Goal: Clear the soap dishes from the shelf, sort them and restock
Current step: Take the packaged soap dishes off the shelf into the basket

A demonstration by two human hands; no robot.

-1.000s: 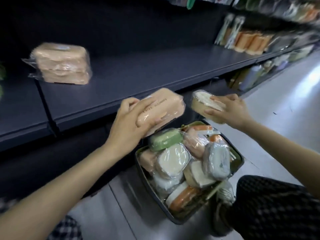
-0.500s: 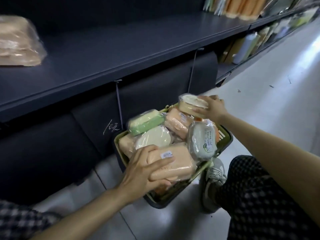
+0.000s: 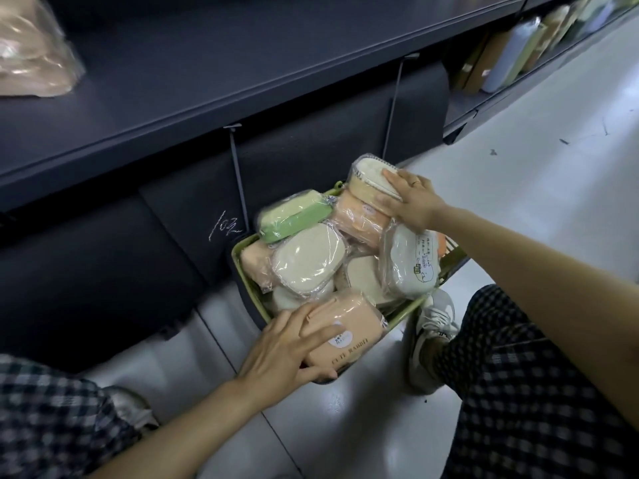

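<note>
A green basket (image 3: 242, 262) on the floor below the dark shelf (image 3: 214, 63) is heaped with several wrapped soap dishes in cream, peach and green. My left hand (image 3: 287, 350) grips a peach soap dish (image 3: 349, 326) at the basket's near edge. At the far edge my right hand (image 3: 411, 202) holds a cream-topped tan soap dish (image 3: 364, 178) on top of the pile. One wrapped tan soap dish pack (image 3: 31, 53) lies on the shelf at the upper left.
Bottles and boxed goods (image 3: 508, 53) fill the lower shelf to the right. My knees in checked trousers (image 3: 518, 392) flank the basket, with a white shoe (image 3: 435, 323) beside it. Pale floor (image 3: 553, 167) stretches to the right.
Both hands came down from shelf height to the basket, each carrying its soap dish. The peach dish now lies at the near edge, the cream-topped one on the far side of the pile.
</note>
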